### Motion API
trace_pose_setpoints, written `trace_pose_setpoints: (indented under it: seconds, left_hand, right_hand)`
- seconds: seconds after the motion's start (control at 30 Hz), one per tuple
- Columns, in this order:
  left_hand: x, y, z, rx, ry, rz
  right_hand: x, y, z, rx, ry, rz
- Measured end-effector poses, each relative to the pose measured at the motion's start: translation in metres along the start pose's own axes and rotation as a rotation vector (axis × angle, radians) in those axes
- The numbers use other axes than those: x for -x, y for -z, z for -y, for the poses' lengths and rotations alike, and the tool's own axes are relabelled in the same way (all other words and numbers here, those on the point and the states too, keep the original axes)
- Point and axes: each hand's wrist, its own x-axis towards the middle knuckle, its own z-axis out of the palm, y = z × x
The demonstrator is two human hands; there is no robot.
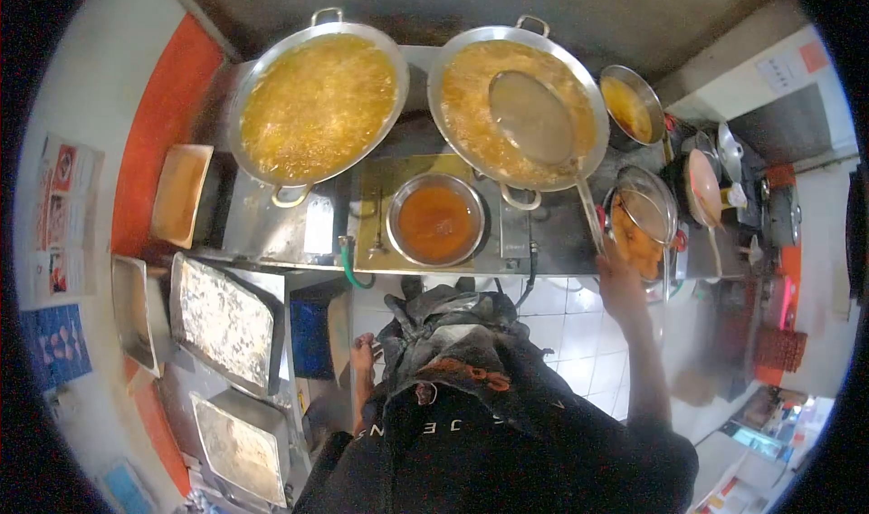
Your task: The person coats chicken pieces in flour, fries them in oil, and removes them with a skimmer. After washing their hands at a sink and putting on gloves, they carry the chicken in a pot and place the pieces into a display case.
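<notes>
My right hand [618,277] is closed round the handle of a large round skimmer [532,117], whose mesh lies in the bubbling oil of the right wok [436,79]. Just beside that hand, a bowl of orange-brown fried food [634,242] has a wire strainer [644,204] resting on it. My left hand [366,346] hangs low beside my body, away from the counter, and its small, partly hidden fingers do not show clearly whether it holds anything. The left wok [237,129] also holds bubbling oil. Between the woks, nearer me, stands a steel bowl of reddish-brown liquid [436,224].
A smaller pot of yellow oil [631,106] stands right of the right wok. Farther right are a pink strainer [703,188] and other utensils. Flour-dusted trays [223,319] stand at the left. A green hose [351,265] hangs at the counter's front edge.
</notes>
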Motion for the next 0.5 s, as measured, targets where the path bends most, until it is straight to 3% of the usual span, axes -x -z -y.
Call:
trace_pose_setpoints:
  seconds: [0.03, 0.13, 0.17, 0.2, 0.27, 0.33, 0.43, 0.5]
  left_hand:
    - [-0.016, 0.012, 0.005, 0.024, 0.135, 0.051]
    - [-0.047, 0.04, 0.052, 0.127, 0.206, 0.124]
    - [-0.035, 0.034, 0.045, 0.141, 0.202, 0.116]
    - [-0.02, 0.03, 0.038, 0.048, 0.16, 0.059]
    - [-0.005, 0.031, 0.039, -0.081, 0.129, -0.012]
    - [-0.008, 0.043, 0.06, -0.133, 0.117, 0.023]
    - [-0.038, 0.068, 0.119, -0.195, 0.06, 0.11]
    - [-0.018, 0.064, 0.103, -0.181, 0.042, 0.019]
  right_hand:
    - [0.002, -0.003, 0.002, 0.046, -0.01, -0.083]
    - [-0.008, -0.013, -0.009, -0.162, -0.021, -0.01]
    - [-0.013, -0.018, -0.011, -0.414, -0.276, 0.107]
    - [-0.013, -0.024, -0.011, -0.412, -0.26, 0.116]
    - [-0.009, -0.031, 0.004, -1.002, -0.379, 0.11]
    - [-0.007, -0.04, 0.008, -1.052, -0.235, 0.085]
    - [-0.008, -0.039, 0.03, -1.045, -0.226, 0.059]
    - [-0.008, -0.038, 0.045, -1.157, -0.149, 0.205]
